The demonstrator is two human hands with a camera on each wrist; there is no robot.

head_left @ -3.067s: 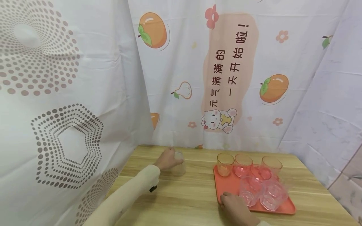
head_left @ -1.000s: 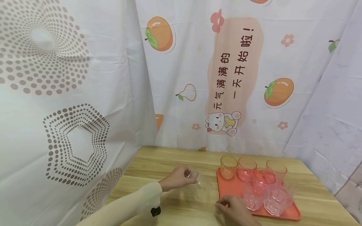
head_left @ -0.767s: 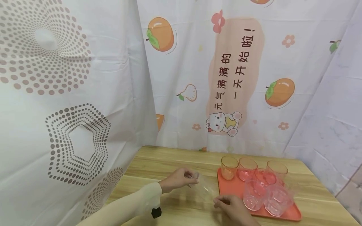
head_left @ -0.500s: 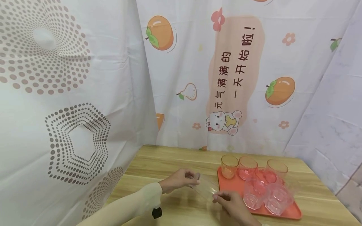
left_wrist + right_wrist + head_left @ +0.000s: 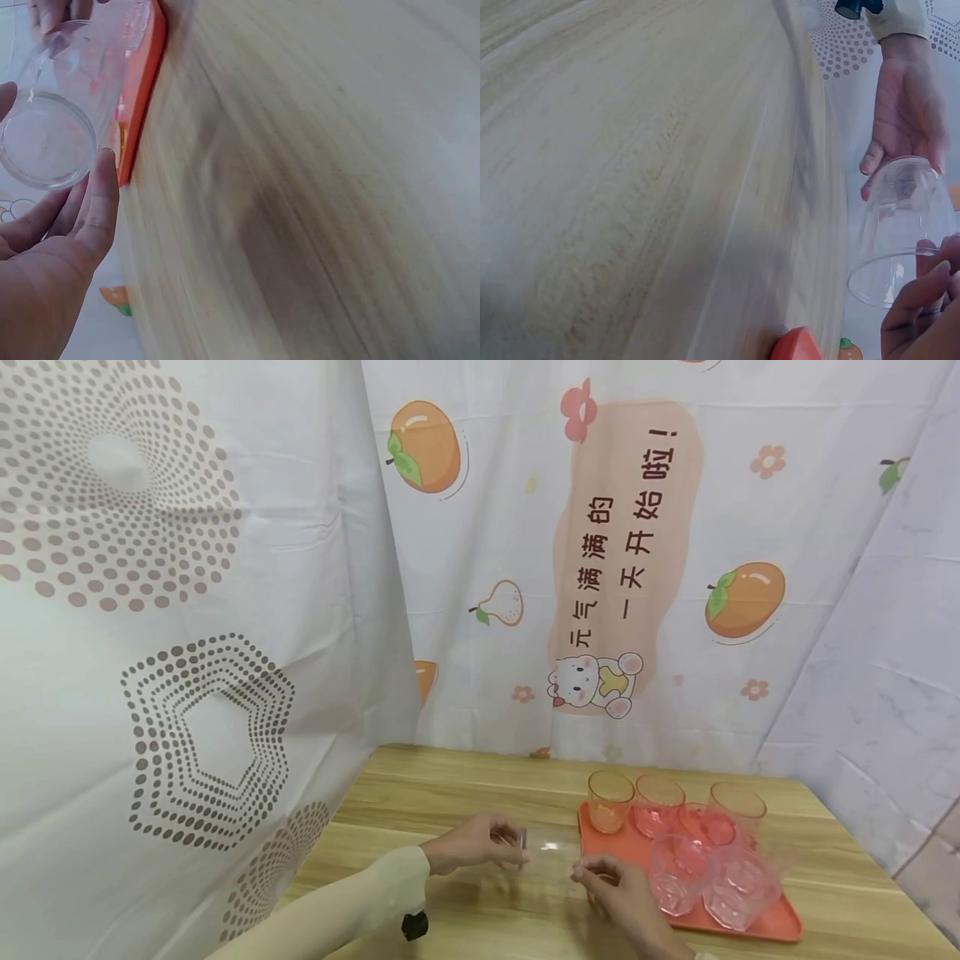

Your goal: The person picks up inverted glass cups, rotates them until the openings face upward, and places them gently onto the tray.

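A clear, colourless plastic cup (image 5: 551, 857) lies sideways in the air above the table, held between both hands. My left hand (image 5: 480, 845) grips its base end; in the left wrist view the round base of the cup (image 5: 49, 142) sits between thumb and fingers. At the other end my right hand (image 5: 626, 897) pinches the rim, which faces right. The right wrist view shows the cup's open mouth (image 5: 889, 279) by the right fingers (image 5: 922, 289), with the left hand (image 5: 907, 112) beyond at the base.
Just right of the hands, a red-orange tray (image 5: 611, 852) bears several see-through cups: an orange-tinted cup (image 5: 610, 802), a pink cup (image 5: 660, 806) and clear faceted cups (image 5: 675, 877) among them. Wood-grain table (image 5: 420, 785) lies below. A printed curtain (image 5: 480, 527) hangs behind.
My left hand has brought the cup from the table's back left toward the right and nearer, tipping it onto its side. My right hand has left the tray's edge and taken the rim.
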